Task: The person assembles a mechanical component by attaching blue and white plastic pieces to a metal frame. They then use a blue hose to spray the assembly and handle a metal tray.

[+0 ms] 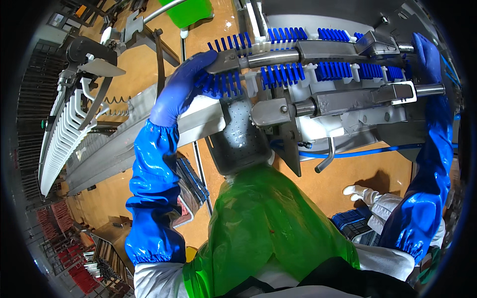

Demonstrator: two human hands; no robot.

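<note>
A metal bar assembly (325,49) edged with blue comb-like fingers runs across the top of the machine in front of me. My left hand (186,82), in a blue glove, is wrapped round its left end, thumb above and fingers among the blue teeth. At the opposite end is my right hand (428,57), also gloved, closed against the bar's tip; its thumb and palm are hidden. Nearer to me a second metal arm (355,99) lies roughly parallel, with a rounded end plate. A grey perforated bin (241,141) stands below the left end.
A long metal chute (117,134) extends left, beside a curved rack of white slats (69,134). A bent metal handle (327,156) and a blue hose (367,151) stick out on the near side. A green container (188,12) stands beyond; dark crates (355,226) are lower right.
</note>
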